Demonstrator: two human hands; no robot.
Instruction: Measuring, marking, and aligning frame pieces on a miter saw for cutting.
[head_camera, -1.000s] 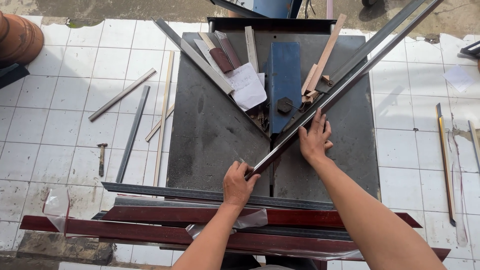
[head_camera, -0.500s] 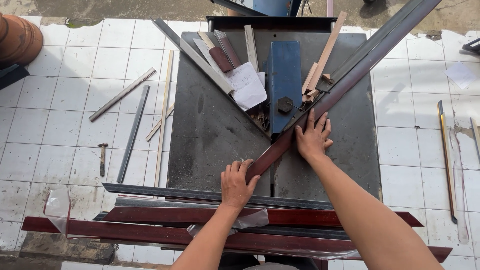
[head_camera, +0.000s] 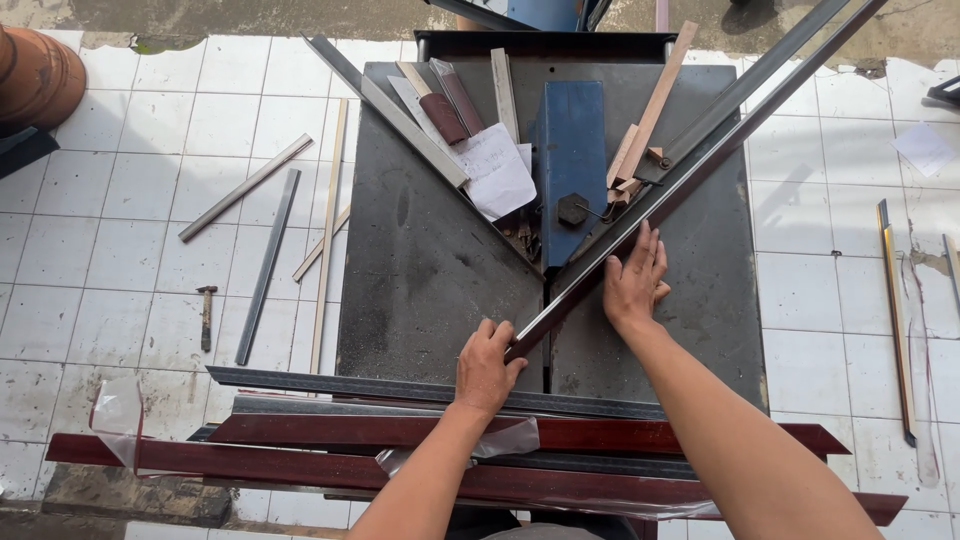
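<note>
The left hand (head_camera: 487, 366) gripped the long moulding strip's (head_camera: 690, 168) near end — the right hand (head_camera: 633, 282) pressed flat, steadying it against the saw table's (head_camera: 420, 280) angled fence (head_camera: 420, 125).

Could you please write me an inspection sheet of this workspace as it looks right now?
Surface: dark metal table with V-shaped fences, standing on white floor tiles.
Job's things: long grey moulding strip lies diagonally along the right fence.
Clutter: sheet of paper, blue guard, wood offcuts.
Hands: left hand grips the strip's near end; right hand presses flat on it.
Cables: nothing seen.
Surroundings: hammer and loose strips on the tiles; dark red mouldings stacked at the near edge; clay pot far left.
</note>
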